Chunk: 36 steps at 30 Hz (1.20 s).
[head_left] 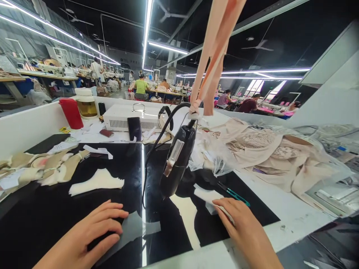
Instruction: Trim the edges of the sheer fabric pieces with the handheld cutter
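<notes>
On the left of the black tabletop [36,228], my left hand [95,231] has its fingers apart, fingertips at the edge of a grey see-through sheet piece [131,228]. My right hand [241,220] pinches a small white fabric piece [207,194] between thumb and fingers; a greyish sheet lies partly under that piece. Between the hands lies a cream shaped fabric piece [187,216]. Above it a black handheld electric tool [179,160] hangs from peach fabric strips [210,63]. Another cream piece [97,182] lies farther back on the left.
Teal-handled snips [235,195] lie beyond my right hand. Beige lace garments [269,145] are heaped at right, bundled cut pieces [53,166] at left. A white metal box [129,118], phone [135,129], red cup [71,113] and jar [86,103] stand behind. A black cord loops beside the tool.
</notes>
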Available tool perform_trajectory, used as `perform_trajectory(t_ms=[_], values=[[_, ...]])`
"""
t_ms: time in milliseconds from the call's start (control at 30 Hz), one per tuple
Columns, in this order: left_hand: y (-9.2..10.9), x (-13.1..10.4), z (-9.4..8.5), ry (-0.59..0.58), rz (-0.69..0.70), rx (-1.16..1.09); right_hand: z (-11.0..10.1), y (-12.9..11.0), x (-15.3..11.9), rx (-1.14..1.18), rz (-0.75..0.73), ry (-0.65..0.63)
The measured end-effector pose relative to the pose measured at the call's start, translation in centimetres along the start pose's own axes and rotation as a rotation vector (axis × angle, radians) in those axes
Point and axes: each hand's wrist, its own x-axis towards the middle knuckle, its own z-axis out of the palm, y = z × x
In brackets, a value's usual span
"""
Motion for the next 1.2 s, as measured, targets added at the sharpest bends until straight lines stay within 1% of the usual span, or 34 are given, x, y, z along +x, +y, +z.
perform_trajectory(t_ms=[67,167,333,500,600,767,867,967,1033,1067,1133,1167,1200], values=[[-0.1,-0.1,0.3,0.045,0.002,-0.011,0.0,0.4,-0.5,-0.02,0.0,-0.023],[-0.3,-0.2,0.6,0.077,0.032,-0.006,0.2,0.4,-1.1,-0.035,-0.009,-0.052],[-0.7,-0.2,0.6,0.096,0.05,0.005,1.3,0.1,-1.4,-0.046,0.013,-0.055],[-0.8,-0.1,0.6,0.082,0.06,0.017,1.6,-0.1,-0.8,0.073,0.078,-0.051],[-0.9,0.0,0.6,0.083,0.067,0.022,1.0,0.0,-0.1,0.198,0.191,-0.011],[-0.9,-0.1,0.6,0.095,0.077,0.041,-0.8,0.7,1.1,0.413,0.503,0.062],[-1.4,-0.1,0.6,0.093,0.09,0.063,-1.6,0.5,1.8,0.579,0.634,0.074],[-1.8,0.2,0.2,0.09,0.143,0.082,-2.2,-1.0,2.0,0.732,0.669,0.045],[-1.5,0.6,-0.4,0.079,0.196,0.099,-2.6,-2.6,2.1,0.788,0.665,0.03],[-1.1,0.9,-0.7,0.078,0.216,0.102,-2.7,-3.6,2.0,0.803,0.662,0.021],[0.6,1.4,-1.4,0.061,0.264,0.078,-2.8,-5.7,2.1,0.816,0.642,-0.007],[1.8,1.7,-1.6,0.102,0.247,0.037,-2.7,-6.8,2.2,0.811,0.616,-0.033],[3.1,1.9,-1.7,0.096,0.236,-0.015,-2.6,-7.8,2.3,0.802,0.582,-0.067]])
